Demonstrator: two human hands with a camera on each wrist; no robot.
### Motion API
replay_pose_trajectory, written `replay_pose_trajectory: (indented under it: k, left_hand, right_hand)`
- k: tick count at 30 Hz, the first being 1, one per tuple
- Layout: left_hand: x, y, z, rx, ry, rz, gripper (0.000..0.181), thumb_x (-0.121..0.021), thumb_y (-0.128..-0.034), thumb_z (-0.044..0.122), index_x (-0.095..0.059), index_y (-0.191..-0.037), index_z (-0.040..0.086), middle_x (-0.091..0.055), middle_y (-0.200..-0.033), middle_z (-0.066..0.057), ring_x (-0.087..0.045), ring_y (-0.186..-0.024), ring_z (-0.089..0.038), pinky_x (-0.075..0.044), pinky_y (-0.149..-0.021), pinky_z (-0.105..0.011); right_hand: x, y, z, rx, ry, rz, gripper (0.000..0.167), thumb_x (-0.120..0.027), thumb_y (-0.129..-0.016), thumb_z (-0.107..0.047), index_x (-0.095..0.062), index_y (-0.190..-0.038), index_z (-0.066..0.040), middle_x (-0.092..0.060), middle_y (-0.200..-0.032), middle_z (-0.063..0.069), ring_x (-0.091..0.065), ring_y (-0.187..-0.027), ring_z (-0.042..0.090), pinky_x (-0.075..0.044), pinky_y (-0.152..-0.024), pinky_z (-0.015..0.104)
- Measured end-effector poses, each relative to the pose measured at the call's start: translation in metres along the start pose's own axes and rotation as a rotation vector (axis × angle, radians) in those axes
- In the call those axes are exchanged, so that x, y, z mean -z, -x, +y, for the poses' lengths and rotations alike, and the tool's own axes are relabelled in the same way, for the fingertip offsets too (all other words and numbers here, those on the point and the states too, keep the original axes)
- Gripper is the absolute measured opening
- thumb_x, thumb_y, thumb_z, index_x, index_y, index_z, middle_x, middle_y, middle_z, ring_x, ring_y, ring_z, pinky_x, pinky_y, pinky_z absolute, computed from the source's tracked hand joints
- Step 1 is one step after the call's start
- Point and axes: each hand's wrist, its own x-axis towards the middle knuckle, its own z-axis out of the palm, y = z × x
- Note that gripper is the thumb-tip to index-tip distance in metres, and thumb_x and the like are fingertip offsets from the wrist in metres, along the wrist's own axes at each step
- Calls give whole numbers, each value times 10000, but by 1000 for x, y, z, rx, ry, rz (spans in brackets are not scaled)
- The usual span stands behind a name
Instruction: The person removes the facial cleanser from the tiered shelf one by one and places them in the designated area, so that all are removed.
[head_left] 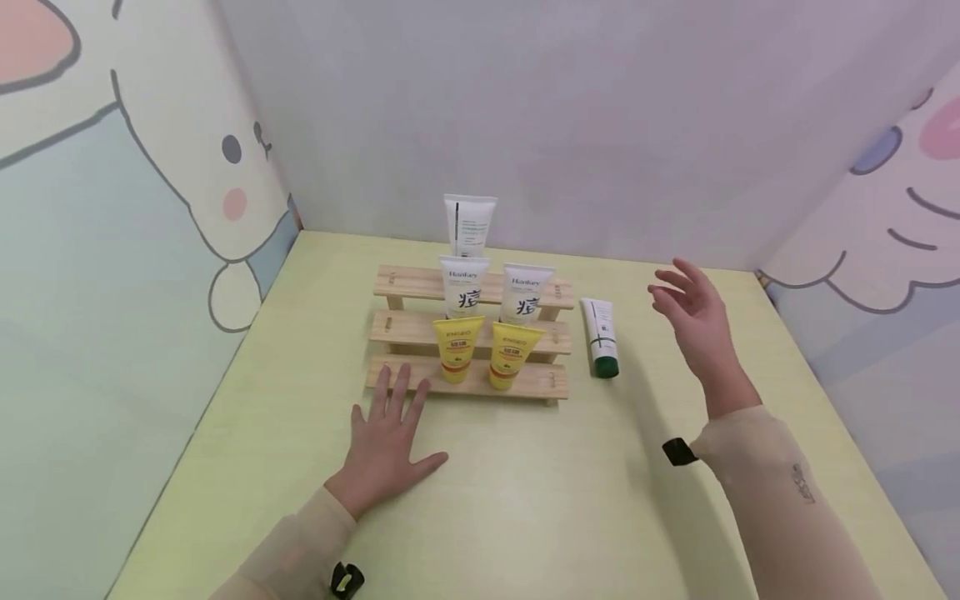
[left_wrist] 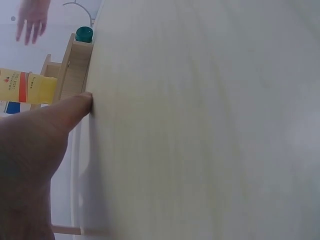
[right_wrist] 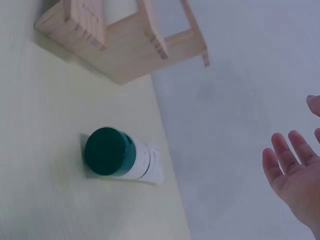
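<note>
A three-step wooden rack [head_left: 397,327] bears two yellow tubes [head_left: 456,350] on its lowest step, two white tubes [head_left: 463,287] on the middle one and a white tube [head_left: 468,225] on top. The left hand [head_left: 386,454] lies spread, fingertips at the rack's lower left edge, holding nothing. In the air right of the rack hangs the right hand [head_left: 701,337], fingers loosely bent and empty. Between it and the rack, a white tube with a green cap [head_left: 602,337] lies on the table; the right wrist view shows its cap [right_wrist: 106,151] close up.
The pale yellow table [head_left: 510,517] meets a plain grey wall [head_left: 600,125] behind the rack. Side walls with cartoon drawings [head_left: 97,292] stand at left and right. Black straps hang at both sleeves.
</note>
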Motion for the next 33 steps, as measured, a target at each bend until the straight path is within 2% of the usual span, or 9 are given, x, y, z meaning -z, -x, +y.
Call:
replay_pose_trajectory:
  k: [2, 3, 5, 8, 15, 22, 28, 33]
  left_hand:
    - [0, 0, 0, 0, -1, 3, 1080, -692, -877, 700, -243, -1674, 127, -44, -1770, -177, -10, -1619, -460, -349, -1025, -856]
    - [0, 0, 0, -1, 0, 5, 1079, -694, -876, 698, -245, -1674, 127, -46, -1770, -177, -13, -1619, -461, -350, -1024, -857]
    - [-1, 1, -1, -1, 5, 5, 1079, -695, -876, 697, -245, -1674, 126, -42, -1770, -177, -11, -1618, -461, -347, -1025, -858]
    - [0, 2, 0, -1, 15, 4, 1078, -697, -878, 692, -242, -1675, 126, -33, -1771, -176, -7, -1618, -462, -341, -1028, -859]
    - [3, 2, 1, 0, 24, -1, 1078, -708, -880, 677, -235, -1677, 126, -41, -1768, -182, 4, -1617, -461, -325, -1035, -866]
    - [4, 1, 0, -6, 35, 10, 1084, -721, -871, 672, -242, -1672, 120, -43, -1767, -179, 5, -1615, -462, -321, -1036, -869]
    - [4, 2, 0, -12, 25, 21, 1080, -724, -864, 674, -263, -1665, 115, -69, -1763, -185, -28, -1613, -465, -340, -1024, -862]
    - [3, 2, 0, -9, 25, 26, 1082, -720, -865, 682, -261, -1666, 118, -68, -1765, -185, -25, -1615, -467, -336, -1030, -863]
  right_hand:
    - [0, 12, -7, 81, -204, 27, 600, -625, -1038, -69, -408, -1593, -146, -591, -1422, 55, -643, -1213, 91, -540, -956, 135]
    - [0, 18, -10, 117, -277, 32, 584, -619, -1032, -30, -434, -1575, -139, -606, -1391, 27, -658, -1211, 106, -548, -967, 158]
    - [-2, 30, -14, 174, -353, 42, 556, -591, -1028, 27, -465, -1551, -114, -622, -1387, 66, -672, -1221, 151, -562, -986, 208]
    - [-3, 41, -16, 221, -388, 48, 549, -550, -1026, 82, -473, -1542, -87, -633, -1380, 83, -680, -1228, 186, -563, -1006, 238]
    - [-3, 55, -19, 269, -359, 26, 556, -537, -1023, 103, -462, -1545, -72, -639, -1395, 66, -674, -1251, 174, -551, -1024, 232]
    - [-8, 54, -23, 266, -355, 10, 561, -531, -1019, 118, -465, -1546, -64, -644, -1394, 77, -677, -1247, 180, -551, -1024, 234]
    - [-24, 39, -39, 243, -302, -22, 570, -551, -1022, 92, -469, -1552, -102, -634, -1396, 75, -670, -1242, 178, -552, -1016, 222]
    - [-48, 15, -64, 255, -199, -137, 574, -576, -1031, 40, -461, -1562, -146, -608, -1428, 77, -635, -1270, 155, -518, -1042, 185]
